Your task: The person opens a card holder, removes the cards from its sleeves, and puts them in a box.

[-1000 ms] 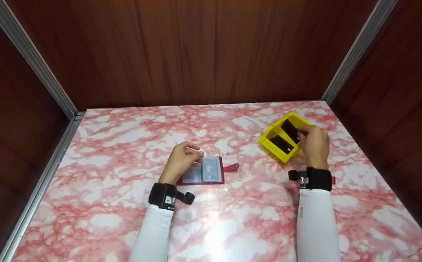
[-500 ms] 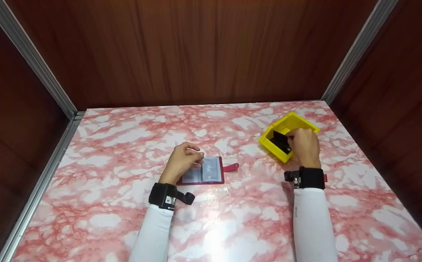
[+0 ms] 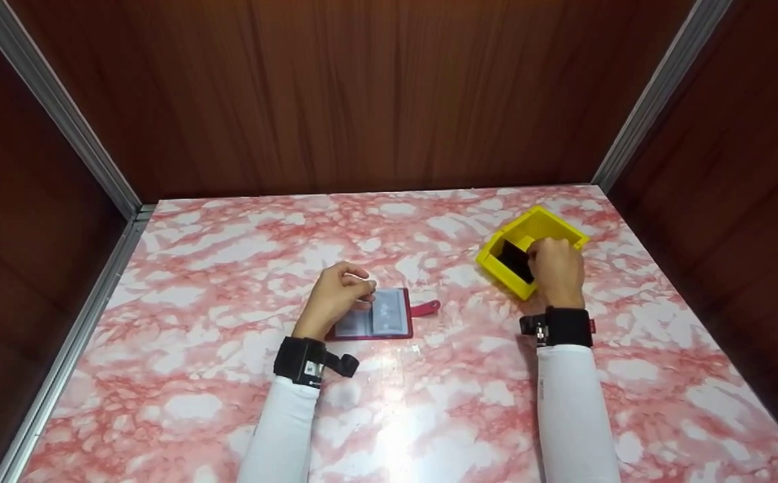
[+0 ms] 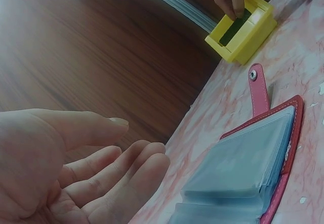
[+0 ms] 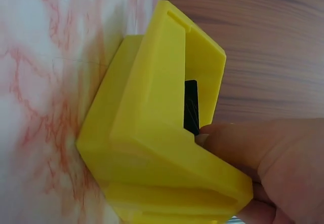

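Observation:
My right hand [image 3: 559,268] reaches into a yellow plastic bin [image 3: 503,275] at the right of the table and pinches a black card [image 3: 515,260] by its end. In the right wrist view the bin's wall [image 5: 157,87] hides most of the card [image 5: 191,105] and some fingertips. My left hand [image 3: 342,292] hovers over an open card holder [image 3: 390,314] with clear plastic sleeves and a red cover. Relaxed and slightly bent, the left fingers [image 4: 147,176] hold nothing. The holder's snap strap [image 4: 258,92] points toward the bin.
The table [image 3: 214,402] has a red and white marbled top. Dark wood-grain panels [image 3: 362,100] stand at its back and sides, with metal posts [image 3: 74,114] at the corners. Each wrist wears a black strap [image 3: 568,327] with a small camera.
My right hand has moved left and lower into the bin. The black card it pinches has come from the bin's right part over the other black card at the left. My left hand stays put.

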`<state>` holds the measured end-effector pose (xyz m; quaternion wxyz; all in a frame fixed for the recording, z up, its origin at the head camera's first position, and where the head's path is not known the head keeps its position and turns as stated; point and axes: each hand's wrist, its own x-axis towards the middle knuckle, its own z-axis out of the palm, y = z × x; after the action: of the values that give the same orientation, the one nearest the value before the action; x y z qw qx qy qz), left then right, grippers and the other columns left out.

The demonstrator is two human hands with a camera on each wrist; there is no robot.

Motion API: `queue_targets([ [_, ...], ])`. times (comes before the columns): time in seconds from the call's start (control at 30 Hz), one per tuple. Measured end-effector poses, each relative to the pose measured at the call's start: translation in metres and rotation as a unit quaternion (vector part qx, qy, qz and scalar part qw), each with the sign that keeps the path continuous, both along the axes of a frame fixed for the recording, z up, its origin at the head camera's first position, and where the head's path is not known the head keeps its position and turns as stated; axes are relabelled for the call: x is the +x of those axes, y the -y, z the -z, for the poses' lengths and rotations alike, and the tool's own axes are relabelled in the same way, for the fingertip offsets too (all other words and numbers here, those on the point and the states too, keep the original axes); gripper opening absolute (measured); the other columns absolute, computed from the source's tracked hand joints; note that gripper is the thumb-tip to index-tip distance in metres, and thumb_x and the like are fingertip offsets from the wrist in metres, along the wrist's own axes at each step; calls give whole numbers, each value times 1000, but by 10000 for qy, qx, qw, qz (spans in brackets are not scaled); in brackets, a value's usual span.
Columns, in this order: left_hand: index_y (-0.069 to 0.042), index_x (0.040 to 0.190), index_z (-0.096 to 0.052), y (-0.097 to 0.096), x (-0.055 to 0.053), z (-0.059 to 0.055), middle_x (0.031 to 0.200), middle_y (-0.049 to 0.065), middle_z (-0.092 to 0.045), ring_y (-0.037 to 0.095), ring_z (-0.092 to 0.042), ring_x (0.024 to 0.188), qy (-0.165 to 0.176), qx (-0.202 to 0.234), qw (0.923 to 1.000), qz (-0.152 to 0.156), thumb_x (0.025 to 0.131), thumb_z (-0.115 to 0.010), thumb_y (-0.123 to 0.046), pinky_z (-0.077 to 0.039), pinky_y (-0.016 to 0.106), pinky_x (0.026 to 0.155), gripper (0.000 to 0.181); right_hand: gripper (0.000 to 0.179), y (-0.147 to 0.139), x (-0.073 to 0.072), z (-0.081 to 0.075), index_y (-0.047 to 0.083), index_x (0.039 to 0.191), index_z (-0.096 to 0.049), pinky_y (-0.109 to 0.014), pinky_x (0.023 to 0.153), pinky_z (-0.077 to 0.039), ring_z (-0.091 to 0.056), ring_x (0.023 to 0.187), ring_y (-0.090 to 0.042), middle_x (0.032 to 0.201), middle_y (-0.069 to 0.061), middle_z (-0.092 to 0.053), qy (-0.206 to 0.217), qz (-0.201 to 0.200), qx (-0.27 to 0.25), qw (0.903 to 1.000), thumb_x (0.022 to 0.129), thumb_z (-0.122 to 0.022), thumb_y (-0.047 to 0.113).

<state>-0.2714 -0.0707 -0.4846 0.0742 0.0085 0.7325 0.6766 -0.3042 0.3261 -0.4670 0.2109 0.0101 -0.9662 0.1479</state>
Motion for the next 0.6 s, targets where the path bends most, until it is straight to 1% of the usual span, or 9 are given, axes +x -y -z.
queue_targets([
  [0.13, 7, 122, -64, 0, 1, 0, 97, 21, -80, 19, -78, 77, -31, -25, 10000, 16, 96, -76, -5, -69, 30, 70, 31, 23, -1, -3, 3, -6, 105, -83, -68, 80, -62, -76, 90, -54, 103, -31, -80, -180, 58, -35, 9998, 95, -62, -10],
  [0.23, 7, 121, -64, 0, 1, -1, 96, 20, -80, 19, -78, 77, -26, -30, 10000, 25, 96, -76, -5, -69, 30, 70, 31, 26, 0, -6, 5, -6, 102, -83, -67, 78, -63, -76, 88, -53, 103, -30, -80, -318, 75, 8, 9995, 95, -59, -10],
  [0.4, 8, 122, -64, 1, 2, -2, 96, 17, -80, 20, -78, 78, 21, 23, 10000, 45, 96, -76, -4, -68, 28, 68, 31, 25, 0, -5, 4, -8, 99, -82, -67, 78, -63, -76, 88, -54, 104, -32, -79, -327, -12, -92, 9994, 94, -58, -12],
  [0.6, 10, 122, -63, 1, 1, -1, 103, 28, -79, 17, -77, 76, -55, 31, 10000, 25, 96, -75, -3, -68, 27, 67, 31, 21, 1, -3, -2, -10, 101, -81, -66, 82, -64, -76, 92, -53, 105, -32, -79, -205, -129, -356, 9991, 92, -62, -12],
])
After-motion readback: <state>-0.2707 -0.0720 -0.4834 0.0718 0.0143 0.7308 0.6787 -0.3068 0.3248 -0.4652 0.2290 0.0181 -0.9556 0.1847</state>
